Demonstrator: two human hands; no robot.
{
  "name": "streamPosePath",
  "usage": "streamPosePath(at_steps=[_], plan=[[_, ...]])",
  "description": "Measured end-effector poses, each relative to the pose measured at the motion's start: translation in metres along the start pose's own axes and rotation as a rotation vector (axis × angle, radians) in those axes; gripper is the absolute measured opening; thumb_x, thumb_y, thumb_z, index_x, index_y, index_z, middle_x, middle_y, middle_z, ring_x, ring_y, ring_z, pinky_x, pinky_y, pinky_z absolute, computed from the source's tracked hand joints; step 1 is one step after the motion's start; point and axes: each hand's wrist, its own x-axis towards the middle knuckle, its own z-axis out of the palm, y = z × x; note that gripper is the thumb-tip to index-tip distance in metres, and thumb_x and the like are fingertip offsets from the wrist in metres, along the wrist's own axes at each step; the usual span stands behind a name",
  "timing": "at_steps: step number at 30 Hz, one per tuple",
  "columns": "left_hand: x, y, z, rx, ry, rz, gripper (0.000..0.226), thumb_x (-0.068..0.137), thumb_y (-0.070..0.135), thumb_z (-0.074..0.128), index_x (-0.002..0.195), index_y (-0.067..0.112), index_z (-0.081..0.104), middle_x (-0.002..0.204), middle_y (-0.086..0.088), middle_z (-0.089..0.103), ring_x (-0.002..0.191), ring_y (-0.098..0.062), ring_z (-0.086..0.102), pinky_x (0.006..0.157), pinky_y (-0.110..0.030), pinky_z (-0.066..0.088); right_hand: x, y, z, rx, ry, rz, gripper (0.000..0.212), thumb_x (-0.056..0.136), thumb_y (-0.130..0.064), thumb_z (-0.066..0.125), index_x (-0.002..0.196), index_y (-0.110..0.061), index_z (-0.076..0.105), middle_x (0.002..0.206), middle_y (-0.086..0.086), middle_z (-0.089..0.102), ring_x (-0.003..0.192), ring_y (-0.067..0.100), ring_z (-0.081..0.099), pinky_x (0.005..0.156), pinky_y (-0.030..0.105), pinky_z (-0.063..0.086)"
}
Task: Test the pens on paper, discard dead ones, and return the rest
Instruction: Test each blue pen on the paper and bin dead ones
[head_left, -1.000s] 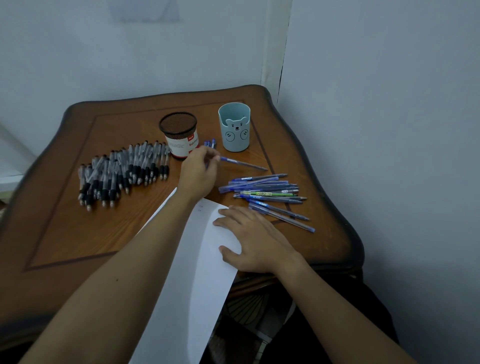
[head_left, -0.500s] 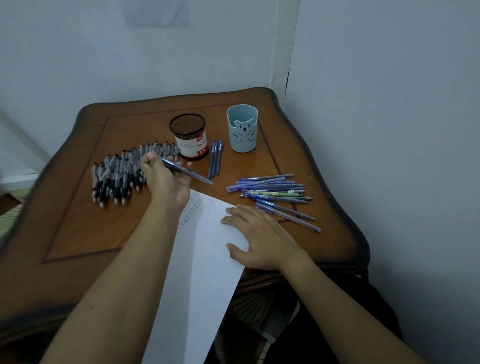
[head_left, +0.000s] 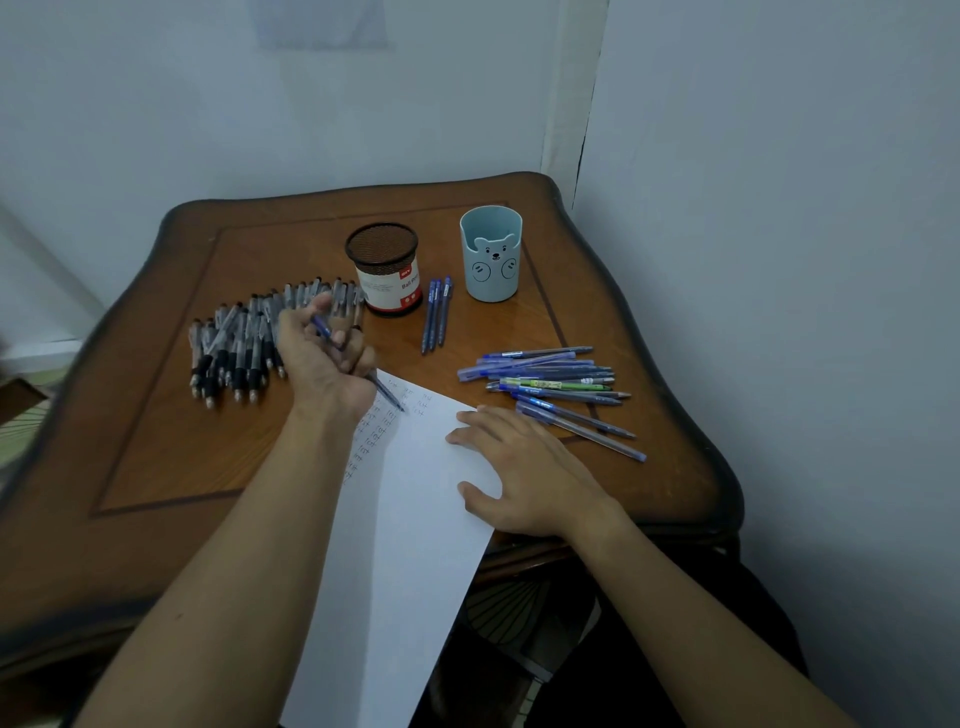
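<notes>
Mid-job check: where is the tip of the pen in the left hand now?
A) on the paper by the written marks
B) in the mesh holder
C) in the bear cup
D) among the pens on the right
A: the left hand grips the blue pen with its tip down on the paper beside the rows of test marks.

Bare tabletop (head_left: 485, 332) between three blue pens (head_left: 436, 314) and scattered pen pile (head_left: 545, 375)
</notes>
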Motion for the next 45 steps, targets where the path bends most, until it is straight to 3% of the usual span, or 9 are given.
streamPosePath(at_steps=[4,8,11,17,22,29,36,40,45], plan=[[-0.002,-0.001,0.002,0.153,0.005,0.099,0.014,0.096,0.018,0.062,0.109,0.018,0.068,0.08,0.005,0.069,0.044,-0.004,0.039,0.039,-0.017,0.026,0.0,0.0,0.0,0.002,-0.006,-0.001,0.059,0.092,-0.053,0.053,0.146,-0.032,0.043,0.159,-0.009,0.032,0.149,0.011,0.019,0.121,0.04,0.017],[0.001,-0.01,0.0,0.23,-0.035,0.072,0.037,0.099,-0.002,0.038,0.115,0.011,0.069,0.105,-0.006,0.072,0.057,-0.009,0.059,0.045,-0.017,0.039,0.0,-0.001,0.0,-0.008,-0.002,-0.008,0.058,0.093,-0.052,0.053,0.147,-0.032,0.042,0.159,-0.009,0.031,0.149,0.01,0.019,0.121,0.038,0.016],[0.005,-0.015,-0.006,0.267,-0.144,0.044,0.042,0.102,0.015,0.03,0.116,0.007,0.069,0.093,-0.007,0.069,0.074,-0.017,0.064,0.068,-0.028,0.051,-0.001,-0.001,-0.001,-0.006,-0.006,-0.007,0.058,0.093,-0.052,0.053,0.147,-0.032,0.042,0.16,-0.009,0.03,0.149,0.011,0.018,0.121,0.038,0.015],[0.005,-0.025,-0.013,0.686,-0.224,0.075,0.064,0.106,0.053,0.032,0.088,0.004,0.069,0.06,-0.003,0.055,0.051,-0.015,0.051,0.047,-0.026,0.043,0.0,-0.001,-0.001,-0.02,-0.024,-0.004,0.059,0.095,-0.052,0.051,0.149,-0.032,0.039,0.162,-0.008,0.027,0.151,0.012,0.015,0.121,0.036,0.009],[0.01,-0.027,-0.025,0.874,-0.3,0.271,0.024,0.087,0.014,0.077,0.081,0.01,0.054,0.065,-0.005,0.062,0.056,-0.019,0.062,0.056,-0.03,0.054,-0.001,0.0,0.001,-0.029,-0.021,-0.015,0.059,0.095,-0.052,0.05,0.149,-0.031,0.038,0.162,-0.007,0.026,0.151,0.012,0.014,0.122,0.036,0.006],[0.011,-0.03,-0.029,0.936,-0.307,0.256,0.007,0.094,0.005,0.067,0.099,0.004,0.063,0.084,-0.012,0.071,0.073,-0.026,0.072,0.071,-0.037,0.062,-0.001,0.0,0.001,-0.017,0.002,-0.023,0.058,0.094,-0.051,0.051,0.148,-0.03,0.041,0.161,-0.006,0.03,0.151,0.012,0.017,0.122,0.036,0.009],[0.005,-0.032,-0.03,1.119,-0.358,0.362,0.014,0.087,0.003,0.074,0.08,-0.003,0.065,0.072,-0.011,0.069,0.057,-0.015,0.065,0.046,-0.027,0.051,-0.001,-0.001,0.001,-0.02,0.0,-0.02,0.058,0.094,-0.051,0.051,0.148,-0.03,0.041,0.16,-0.006,0.03,0.15,0.012,0.017,0.122,0.037,0.01],[0.007,-0.034,-0.035,1.161,-0.265,0.449,0.021,0.076,-0.007,0.061,0.061,-0.004,0.046,0.06,-0.025,0.052,0.055,-0.039,0.053,0.056,-0.041,0.05,-0.001,-0.002,0.0,-0.023,-0.005,-0.016,0.059,0.094,-0.051,0.052,0.148,-0.03,0.041,0.16,-0.006,0.03,0.15,0.012,0.017,0.121,0.037,0.01],[-0.004,-0.035,-0.027,1.211,-0.257,0.446,0.037,0.072,-0.017,0.053,0.053,0.008,0.032,0.055,-0.012,0.034,0.054,-0.013,0.035,0.055,-0.031,0.034,-0.001,-0.002,0.0,-0.016,-0.011,-0.009,0.059,0.094,-0.051,0.051,0.148,-0.03,0.041,0.161,-0.007,0.029,0.15,0.012,0.017,0.121,0.037,0.01]])
